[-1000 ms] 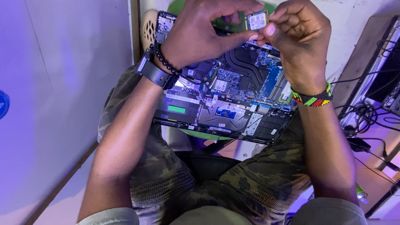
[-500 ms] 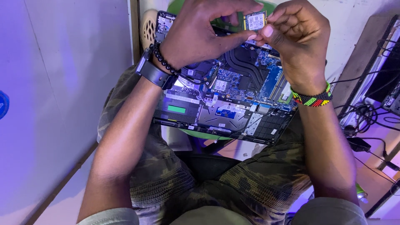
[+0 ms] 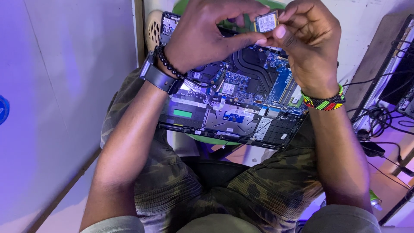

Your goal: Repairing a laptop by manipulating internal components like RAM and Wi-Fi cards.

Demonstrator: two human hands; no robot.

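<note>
Across the person's lap, resting on knees clad in camouflage trousers [image 3: 172, 181], lay an opened laptop [image 3: 233, 108] with its bottom cover off, so that the dark heat pipes, the blue circuit board [image 3: 280, 82] and the grey inner plates showed. A green round seat or stool [image 3: 207, 140] peeked out beneath its near edge. To the side, a tangle of black cables [image 3: 379, 121] trailed past dark equipment at the frame's edge. Above the far half of the laptop both hands were raised together. The left hand [image 3: 207, 34], wearing a dark watch [image 3: 157, 77] and a black bead bracelet [image 3: 170, 64], had its fingers curled and its thumb stretched toward the other hand, its tip touching or nearly touching the underside of a small pale rectangular card module [image 3: 267, 21]. The right hand [image 3: 308, 43], with a striped red, yellow and green bead bracelet [image 3: 323, 102] at the wrist, pinched that module between thumb and fingertips. Compared with a second before, the module sat at much the same height, clear of the board, and the hands had barely shifted, only closing a little tighter around it; it appeared to be under inspection or adjustment rather than seated in any slot.
</note>
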